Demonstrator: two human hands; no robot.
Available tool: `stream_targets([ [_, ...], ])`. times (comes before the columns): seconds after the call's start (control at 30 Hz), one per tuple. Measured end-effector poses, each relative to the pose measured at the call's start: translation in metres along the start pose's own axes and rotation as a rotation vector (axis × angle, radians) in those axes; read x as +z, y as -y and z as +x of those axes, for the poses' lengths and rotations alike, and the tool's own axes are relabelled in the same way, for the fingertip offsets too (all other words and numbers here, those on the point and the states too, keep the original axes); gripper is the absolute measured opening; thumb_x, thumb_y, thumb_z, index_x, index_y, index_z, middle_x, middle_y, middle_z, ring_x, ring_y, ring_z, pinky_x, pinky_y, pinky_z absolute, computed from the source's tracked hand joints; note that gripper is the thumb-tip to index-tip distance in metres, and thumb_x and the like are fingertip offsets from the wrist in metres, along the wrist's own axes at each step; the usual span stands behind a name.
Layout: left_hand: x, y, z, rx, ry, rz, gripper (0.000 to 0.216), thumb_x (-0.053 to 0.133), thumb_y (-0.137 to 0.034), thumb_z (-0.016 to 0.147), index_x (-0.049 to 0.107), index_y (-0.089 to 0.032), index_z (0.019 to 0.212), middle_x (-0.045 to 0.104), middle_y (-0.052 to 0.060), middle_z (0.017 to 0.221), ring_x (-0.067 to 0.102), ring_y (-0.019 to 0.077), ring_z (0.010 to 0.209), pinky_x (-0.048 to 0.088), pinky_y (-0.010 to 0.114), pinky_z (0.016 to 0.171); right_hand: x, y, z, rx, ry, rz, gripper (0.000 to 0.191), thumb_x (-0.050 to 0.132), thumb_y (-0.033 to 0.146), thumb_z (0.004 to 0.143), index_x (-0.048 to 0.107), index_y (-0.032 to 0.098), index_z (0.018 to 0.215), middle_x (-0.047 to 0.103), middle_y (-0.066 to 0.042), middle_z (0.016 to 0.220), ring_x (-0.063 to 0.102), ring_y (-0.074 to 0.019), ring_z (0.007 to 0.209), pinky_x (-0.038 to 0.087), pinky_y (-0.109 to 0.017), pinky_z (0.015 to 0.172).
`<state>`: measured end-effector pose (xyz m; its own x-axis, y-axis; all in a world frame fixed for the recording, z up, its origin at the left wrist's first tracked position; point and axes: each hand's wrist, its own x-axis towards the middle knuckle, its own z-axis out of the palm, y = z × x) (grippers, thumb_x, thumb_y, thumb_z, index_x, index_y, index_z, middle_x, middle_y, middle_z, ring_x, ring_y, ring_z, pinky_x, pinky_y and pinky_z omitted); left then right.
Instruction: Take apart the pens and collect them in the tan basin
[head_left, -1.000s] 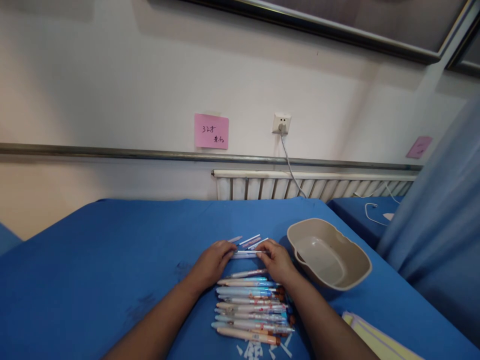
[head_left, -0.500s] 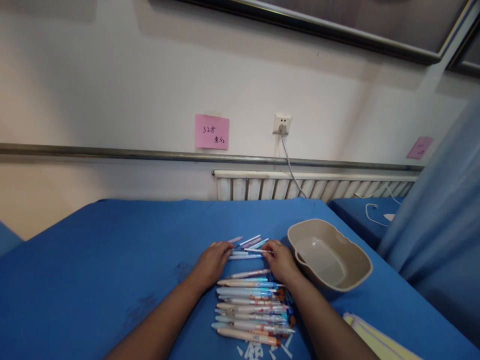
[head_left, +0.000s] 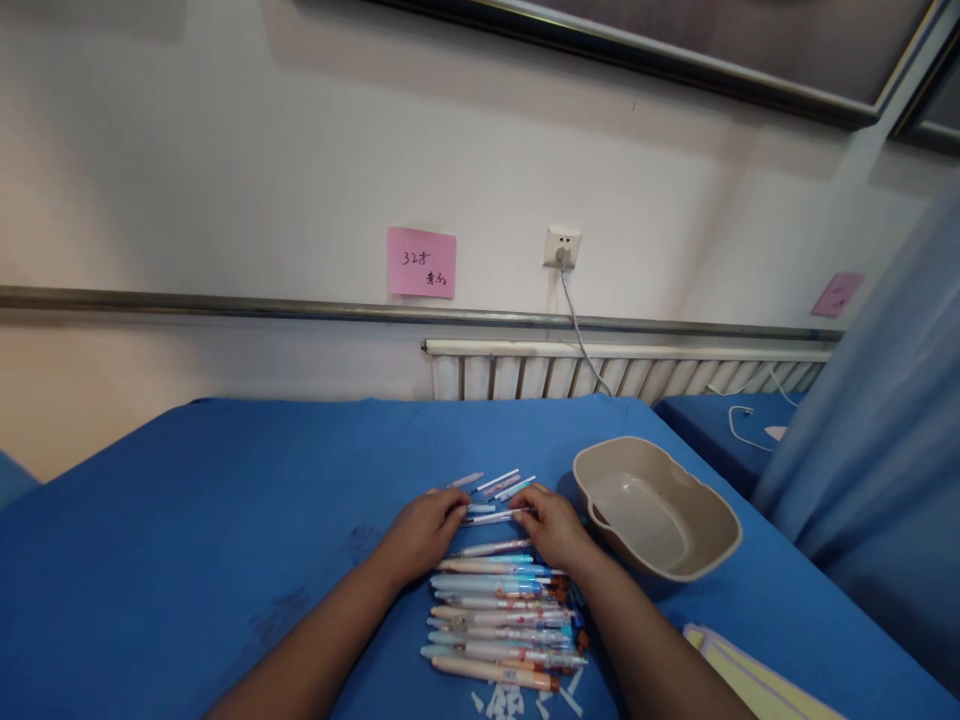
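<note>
Both my hands rest on a blue cloth-covered table (head_left: 187, 520). My left hand (head_left: 421, 530) and my right hand (head_left: 551, 525) pinch the two ends of a thin white pen refill (head_left: 491, 516) lying crosswise between them. Just beyond, several more loose refills (head_left: 499, 484) lie scattered. Between my forearms, several pastel pens (head_left: 499, 620) lie side by side in a neat row, nearest me.
A beige plastic basin (head_left: 656, 505) stands to the right of my right hand. A yellow pad (head_left: 757, 680) lies at the lower right. A radiator (head_left: 622, 370), a wall socket with a cable (head_left: 562, 248) and a pink note (head_left: 421, 262) are behind. A blue curtain (head_left: 885, 440) hangs on the right.
My hands have drawn slightly toward me with the refill held between them; the scattered refills beyond now show more.
</note>
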<state>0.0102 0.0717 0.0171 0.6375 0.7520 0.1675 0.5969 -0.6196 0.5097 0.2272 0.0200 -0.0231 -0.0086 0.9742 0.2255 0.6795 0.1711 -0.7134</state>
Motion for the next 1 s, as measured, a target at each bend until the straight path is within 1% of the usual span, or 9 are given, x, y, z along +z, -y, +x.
stream_targets([
  [0.1, -0.001, -0.002, -0.001, 0.000, 0.026, -0.020, 0.025, 0.038, -0.029, 0.088, 0.062, -0.022, 0.093, 0.068, 0.002, 0.087, 0.060, 0.0183, 0.081, 0.042, 0.026, 0.073, 0.000, 0.002, -0.002, -0.051, 0.038, -0.003, 0.011, 0.056, 0.019, 0.079, 0.063, 0.022, 0.087, 0.063, -0.001, 0.087, 0.058, -0.0145, 0.082, 0.042, -0.024, 0.073],
  [0.2, 0.001, -0.001, -0.002, 0.017, 0.008, -0.019, 0.025, 0.040, -0.030, 0.087, 0.062, -0.022, 0.095, 0.068, 0.003, 0.093, 0.060, 0.0186, 0.086, 0.042, 0.026, 0.076, 0.000, 0.004, -0.004, -0.087, 0.052, -0.004, 0.010, 0.055, 0.019, 0.080, 0.063, 0.021, 0.085, 0.063, -0.001, 0.085, 0.058, -0.0147, 0.080, 0.043, -0.025, 0.073],
  [0.3, 0.007, 0.001, 0.000, 0.027, -0.026, 0.005, 0.022, 0.046, -0.030, 0.085, 0.063, -0.023, 0.096, 0.068, 0.002, 0.095, 0.059, 0.0196, 0.089, 0.042, 0.027, 0.079, 0.002, 0.006, -0.004, -0.083, 0.039, 0.002, 0.010, 0.056, 0.019, 0.079, 0.064, 0.021, 0.084, 0.063, -0.001, 0.084, 0.058, -0.0146, 0.080, 0.043, -0.024, 0.072],
  [0.43, 0.014, 0.003, 0.006, 0.025, -0.059, 0.009, 0.023, 0.053, -0.026, 0.079, 0.063, -0.022, 0.099, 0.067, 0.003, 0.098, 0.057, 0.0205, 0.092, 0.042, 0.029, 0.082, 0.009, 0.005, -0.002, -0.066, 0.018, 0.034, 0.012, 0.057, 0.018, 0.079, 0.065, 0.022, 0.087, 0.064, -0.001, 0.087, 0.058, -0.0149, 0.082, 0.044, -0.025, 0.075],
  [0.5, 0.017, 0.004, 0.008, 0.012, -0.053, 0.003, 0.023, 0.055, -0.024, 0.077, 0.063, -0.022, 0.099, 0.067, 0.004, 0.096, 0.058, 0.0204, 0.090, 0.042, 0.029, 0.081, 0.012, 0.005, -0.001, -0.052, 0.009, 0.045, 0.013, 0.057, 0.018, 0.079, 0.065, 0.022, 0.088, 0.064, -0.002, 0.088, 0.059, -0.0151, 0.083, 0.044, -0.026, 0.076],
  [0.6, 0.018, 0.004, 0.009, 0.016, -0.012, -0.011, 0.022, 0.055, -0.024, 0.077, 0.063, -0.022, 0.097, 0.067, 0.003, 0.089, 0.058, 0.0194, 0.085, 0.042, 0.027, 0.076, 0.015, 0.004, 0.000, -0.038, 0.000, 0.057, 0.014, 0.057, 0.017, 0.079, 0.064, 0.022, 0.089, 0.064, -0.001, 0.089, 0.059, -0.0151, 0.083, 0.044, -0.026, 0.077],
  [0.77, 0.016, 0.004, 0.008, 0.036, 0.007, 0.029, 0.019, 0.051, -0.024, 0.079, 0.062, -0.021, 0.094, 0.065, 0.002, 0.086, 0.058, 0.0188, 0.082, 0.041, 0.026, 0.074, 0.010, 0.000, 0.000, -0.036, -0.008, 0.030, 0.013, 0.057, 0.017, 0.078, 0.064, 0.022, 0.088, 0.062, -0.001, 0.086, 0.058, -0.0143, 0.081, 0.043, -0.025, 0.075],
  [0.9, 0.010, 0.006, 0.006, 0.024, 0.001, 0.115, 0.017, 0.050, -0.023, 0.080, 0.061, -0.022, 0.093, 0.065, 0.003, 0.085, 0.057, 0.0196, 0.081, 0.041, 0.026, 0.071, 0.000, -0.010, 0.002, -0.026, -0.057, -0.027, 0.013, 0.056, 0.015, 0.078, 0.063, 0.021, 0.087, 0.062, -0.001, 0.087, 0.057, -0.0157, 0.083, 0.042, -0.026, 0.076],
  [1.0, 0.004, 0.010, 0.005, 0.029, 0.010, 0.128, 0.015, 0.048, -0.023, 0.082, 0.061, -0.022, 0.090, 0.065, 0.003, 0.086, 0.058, 0.0195, 0.082, 0.041, 0.026, 0.072, -0.003, -0.016, 0.004, 0.001, -0.092, -0.042, 0.012, 0.056, 0.014, 0.078, 0.063, 0.020, 0.086, 0.062, -0.002, 0.086, 0.056, -0.0165, 0.083, 0.041, -0.027, 0.077],
])
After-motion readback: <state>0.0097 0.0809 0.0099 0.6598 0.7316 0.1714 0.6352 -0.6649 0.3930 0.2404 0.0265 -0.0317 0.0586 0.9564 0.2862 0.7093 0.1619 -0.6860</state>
